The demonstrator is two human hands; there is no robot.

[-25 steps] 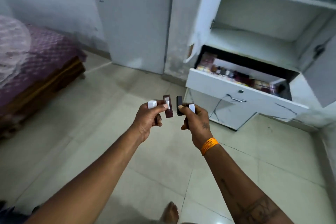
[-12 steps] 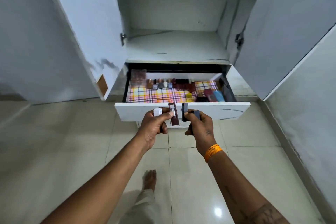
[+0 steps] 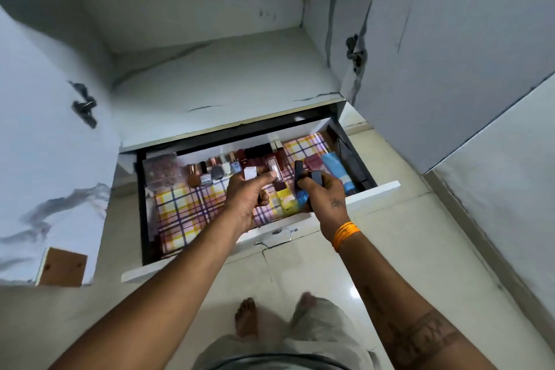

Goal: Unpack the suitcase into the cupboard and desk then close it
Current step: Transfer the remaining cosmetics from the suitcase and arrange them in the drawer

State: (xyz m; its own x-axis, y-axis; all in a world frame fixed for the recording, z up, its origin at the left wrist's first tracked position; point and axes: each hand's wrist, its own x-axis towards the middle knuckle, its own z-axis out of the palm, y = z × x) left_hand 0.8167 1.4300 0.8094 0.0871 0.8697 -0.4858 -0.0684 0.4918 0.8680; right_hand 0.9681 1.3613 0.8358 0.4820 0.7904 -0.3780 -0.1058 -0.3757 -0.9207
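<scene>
The white cupboard's drawer [image 3: 372,193] stands pulled out below an empty shelf [image 3: 228,84]. It is lined with checked paper and holds a row of small cosmetic bottles [image 3: 210,171] along its back. My left hand [image 3: 246,198] hovers over the drawer and pinches a small white box [image 3: 250,173] and a brown-capped bottle [image 3: 274,174]. My right hand [image 3: 322,192], just to its right, grips two small dark cases [image 3: 300,171]. No suitcase is in view.
Both cupboard doors hang open, the left door [image 3: 45,159] and the right door [image 3: 450,54] flanking the drawer. A clear box [image 3: 160,170] sits at the drawer's back left, a blue tube [image 3: 336,170] at its right. My bare feet [image 3: 247,317] stand on pale floor tiles.
I have walked up to the cupboard, and both hands have moved from in front of the drawer to above its inside, still holding the same small items.
</scene>
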